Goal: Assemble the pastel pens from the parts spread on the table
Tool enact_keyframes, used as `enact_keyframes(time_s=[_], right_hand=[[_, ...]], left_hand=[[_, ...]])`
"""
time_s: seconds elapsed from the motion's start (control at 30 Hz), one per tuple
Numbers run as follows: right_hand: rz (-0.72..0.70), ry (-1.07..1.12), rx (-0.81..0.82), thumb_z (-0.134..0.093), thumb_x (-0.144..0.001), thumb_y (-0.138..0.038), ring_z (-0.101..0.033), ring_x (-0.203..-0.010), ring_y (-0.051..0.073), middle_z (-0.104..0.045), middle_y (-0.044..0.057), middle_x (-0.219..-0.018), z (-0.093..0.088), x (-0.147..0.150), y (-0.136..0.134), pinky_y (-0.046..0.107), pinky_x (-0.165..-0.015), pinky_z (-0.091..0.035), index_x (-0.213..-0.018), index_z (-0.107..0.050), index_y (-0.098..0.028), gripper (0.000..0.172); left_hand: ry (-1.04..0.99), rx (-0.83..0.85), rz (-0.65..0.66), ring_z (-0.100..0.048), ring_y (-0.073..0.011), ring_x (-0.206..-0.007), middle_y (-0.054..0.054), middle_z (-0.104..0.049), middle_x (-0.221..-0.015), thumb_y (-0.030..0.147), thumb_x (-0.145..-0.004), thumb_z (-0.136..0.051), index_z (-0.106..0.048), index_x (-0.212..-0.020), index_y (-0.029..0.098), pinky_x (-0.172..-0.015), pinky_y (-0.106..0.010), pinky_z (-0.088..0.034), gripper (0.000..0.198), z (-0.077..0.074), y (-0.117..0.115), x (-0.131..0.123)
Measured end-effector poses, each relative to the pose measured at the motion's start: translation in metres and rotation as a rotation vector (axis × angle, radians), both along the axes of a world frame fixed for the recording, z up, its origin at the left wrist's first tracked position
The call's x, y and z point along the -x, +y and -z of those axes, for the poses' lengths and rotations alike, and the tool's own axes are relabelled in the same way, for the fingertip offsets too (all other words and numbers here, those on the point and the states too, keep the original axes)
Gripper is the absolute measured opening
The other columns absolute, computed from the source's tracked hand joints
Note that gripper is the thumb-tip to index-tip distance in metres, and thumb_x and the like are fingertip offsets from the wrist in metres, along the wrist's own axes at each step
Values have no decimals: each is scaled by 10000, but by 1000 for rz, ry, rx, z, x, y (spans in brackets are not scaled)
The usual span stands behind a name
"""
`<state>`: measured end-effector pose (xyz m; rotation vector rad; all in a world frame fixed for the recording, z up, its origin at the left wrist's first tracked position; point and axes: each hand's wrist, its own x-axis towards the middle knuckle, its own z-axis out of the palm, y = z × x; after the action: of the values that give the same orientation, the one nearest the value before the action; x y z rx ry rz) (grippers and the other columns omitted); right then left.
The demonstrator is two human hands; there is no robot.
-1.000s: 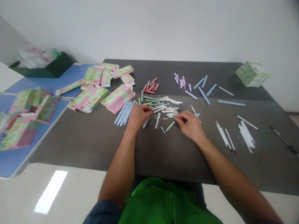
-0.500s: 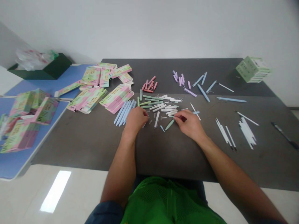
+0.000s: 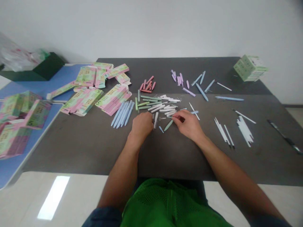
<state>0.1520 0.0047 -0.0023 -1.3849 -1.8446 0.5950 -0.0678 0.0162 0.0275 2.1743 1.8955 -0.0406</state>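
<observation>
My left hand (image 3: 143,125) is closed, knuckles up, beside a white pen part (image 3: 155,119). Its fingertips are hidden, so what they hold cannot be made out. My right hand (image 3: 188,124) pinches at the upper end of a tapered green pen barrel (image 3: 168,125). Between the hands lie a small blue clip-like piece (image 3: 161,129) and small clear bits (image 3: 163,118). Just beyond are white pen parts (image 3: 167,110) and green barrels (image 3: 151,100). A row of light blue barrels (image 3: 122,114) lies left of my left hand.
Red pen parts (image 3: 147,85), purple parts (image 3: 181,80) and blue barrels (image 3: 202,92) lie farther back. White refills (image 3: 245,130) and a dark pen (image 3: 282,135) are at the right. Pink-green boxes (image 3: 113,99) sit left; a green box stack (image 3: 250,67) stands back right.
My left hand has moved right, away from the blue barrels, towards the white pen part. My right hand has shifted slightly left at the green barrel. The whole view has swung a little right.
</observation>
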Motion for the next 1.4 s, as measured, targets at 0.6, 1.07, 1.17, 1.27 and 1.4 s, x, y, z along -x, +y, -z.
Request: enact_keyframes(time_s=[0.6,1.07,1.17,1.27,1.4], right_hand=[[-17,177,-299,-624,-929,-244,-612,-771,166,-656,22,-867,-24,7,-16,314,-721,-504,-955,-668,-243,51],[23,176,-338,-636,-921,-226,-614,-763,160,-667,20,-870,-23,7,-15,307,-706,-518,-963,-673,-245,59],[21,179,-337,-637,-919,-217,-624,-777,162,-676,24,-886,-22,7,-14,305,-700,-523,-970,-674,-246,70],[21,184,-344,-639,-915,-215,-632,-779,165,-682,27,-882,-23,8,-14,302,-695,-527,-964,-681,-246,72],[7,183,-341,-654,-908,-210,-645,-786,158,-704,28,-905,-22,8,-15,302,-726,-536,-950,-699,-244,71]], left_hand=[[-1547,77,-173,-516,-89,-611,-34,-708,-756,288,-743,-791,-793,-889,155,-579,-220,-389,198,-12,-5,-20],[-1576,111,-246,-520,-88,-593,-42,-712,-725,324,-731,-817,-808,-875,154,-563,-220,-393,223,-9,-7,-26],[-1601,139,-255,-517,-83,-586,-49,-713,-744,353,-736,-812,-801,-838,145,-556,-219,-394,231,-9,-7,-28],[-1543,104,-246,-512,-87,-572,-47,-711,-736,398,-760,-786,-798,-828,142,-548,-226,-393,265,-10,-8,-31],[-1333,-24,-237,-534,-112,-573,-22,-684,-647,404,-767,-781,-813,-856,149,-559,-240,-407,273,-11,-12,-35]])
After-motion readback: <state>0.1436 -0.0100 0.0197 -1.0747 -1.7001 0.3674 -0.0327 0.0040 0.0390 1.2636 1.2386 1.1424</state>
